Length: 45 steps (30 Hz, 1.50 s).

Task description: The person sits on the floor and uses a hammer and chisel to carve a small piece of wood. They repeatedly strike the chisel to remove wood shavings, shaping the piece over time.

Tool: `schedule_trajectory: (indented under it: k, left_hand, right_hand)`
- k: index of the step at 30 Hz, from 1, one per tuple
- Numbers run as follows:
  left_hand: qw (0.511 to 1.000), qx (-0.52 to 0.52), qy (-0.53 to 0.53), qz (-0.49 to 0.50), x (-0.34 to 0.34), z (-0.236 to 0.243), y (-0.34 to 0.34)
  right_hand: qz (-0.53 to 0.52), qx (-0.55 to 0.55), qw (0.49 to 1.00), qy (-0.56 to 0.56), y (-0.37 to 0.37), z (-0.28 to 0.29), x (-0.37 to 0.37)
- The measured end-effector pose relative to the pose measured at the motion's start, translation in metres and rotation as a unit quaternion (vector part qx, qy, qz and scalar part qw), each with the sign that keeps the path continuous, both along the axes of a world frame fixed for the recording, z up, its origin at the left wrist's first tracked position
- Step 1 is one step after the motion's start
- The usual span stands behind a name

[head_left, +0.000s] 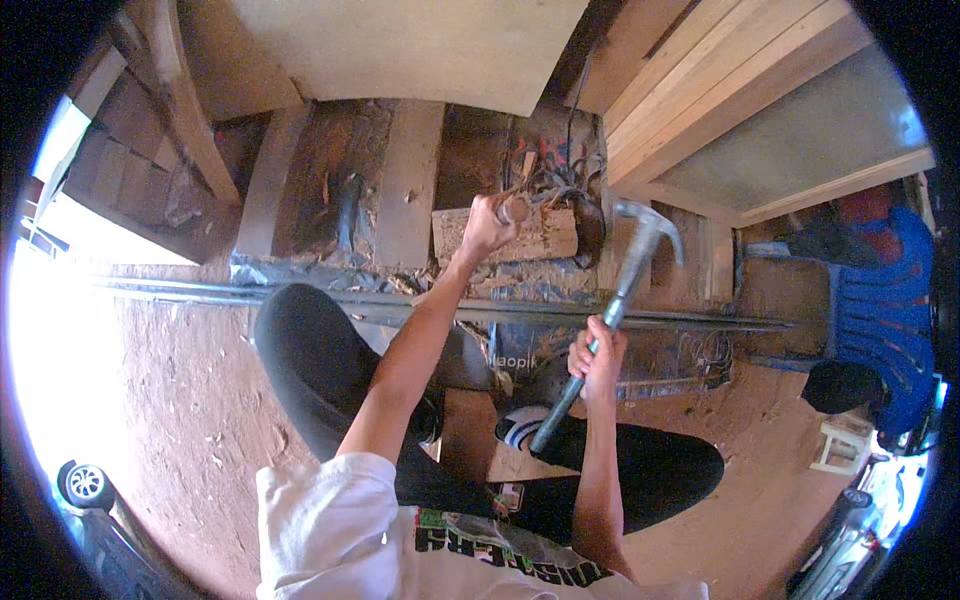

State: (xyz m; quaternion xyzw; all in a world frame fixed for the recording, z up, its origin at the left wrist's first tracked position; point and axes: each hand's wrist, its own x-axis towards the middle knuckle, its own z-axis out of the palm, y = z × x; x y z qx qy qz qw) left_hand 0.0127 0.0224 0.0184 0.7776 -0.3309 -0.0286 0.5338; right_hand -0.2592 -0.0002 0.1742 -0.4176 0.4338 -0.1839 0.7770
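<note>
From left: a wooden plank (408, 185), then a rough wooden block (556, 238). Gripped in the left hand (487, 230), with fingers wrapped round, over the block's left part: a round-ended wooden handle (515, 209); lower end hidden, contact with the block impossible to tell. Best kept steady, with knuckles well below the rounded end. Gripped at mid-shaft in the right hand (598, 362), just right of the block in view: a claw hammer (634, 258), head apart from the handle, striking face turned left, claw right. For a clean blow, square face to handle end, watch the contact point, and strike lightly first.
</note>
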Motion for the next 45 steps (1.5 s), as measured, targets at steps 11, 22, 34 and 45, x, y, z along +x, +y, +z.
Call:
schedule_trajectory:
  k: [11,22,34,45]
  left_hand:
    - [0.799,-0.499,0.301,0.149,0.114,0.098,0.065]
    - [0.973,-0.168,0.161,0.006,0.012,0.002,-0.031]
    - [0.954,-0.271,0.125,-0.022,0.025,0.017,-0.031]
    - [0.968,-0.192,0.108,-0.124,0.023,0.015,-0.026]
  right_hand:
    - [0.041,0.243,0.955,-0.165,0.0,-0.053,-0.045]
    - [0.011,0.047,0.994,0.094,0.022,-0.049,-0.036]
    - [0.043,-0.015,0.986,0.159,0.015,-0.023,-0.026]
    - [-0.106,-0.324,0.887,-0.312,-0.009,0.114,0.037]
